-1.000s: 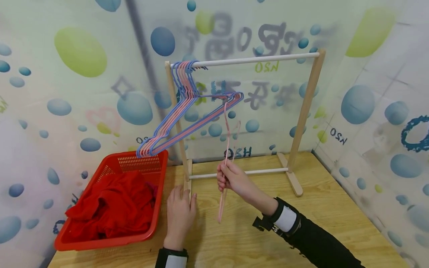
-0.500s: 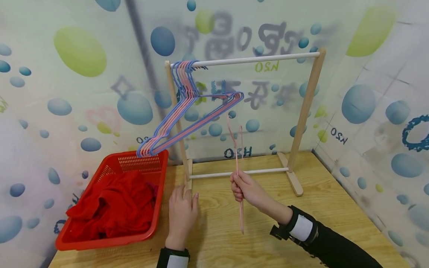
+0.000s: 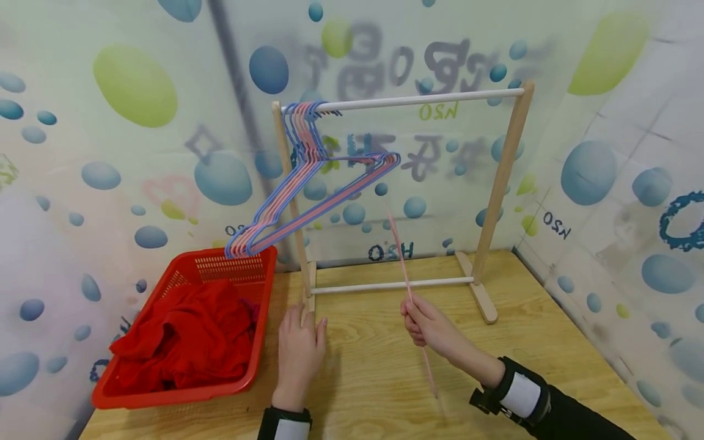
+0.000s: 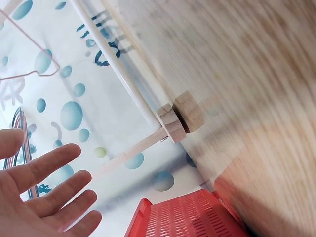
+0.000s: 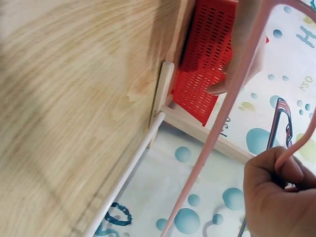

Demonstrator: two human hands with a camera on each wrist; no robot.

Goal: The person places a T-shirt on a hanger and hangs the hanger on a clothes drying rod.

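My right hand grips a thin pink clothes hanger in front of the rack, with fingers curled round its wire. Seen nearly edge-on in the head view, the hanger leans with its top to the left. In the right wrist view, its pink wire crosses close to the camera. My left hand holds nothing, with its fingers extended near the foot of the rack's left post; the left wrist view shows those fingers spread. Several blue and pink hangers hang bunched at the left end of the rack.
The rack has wooden posts, a white top bar and a white lower bar. A red basket holding red cloth stands left on the wooden table. Patterned walls stand behind and at the right.
My right hand has moved right and toward me, bringing the pink hanger down and away from the bunched hangers. The hanger has turned nearly edge-on. My left hand has barely moved.
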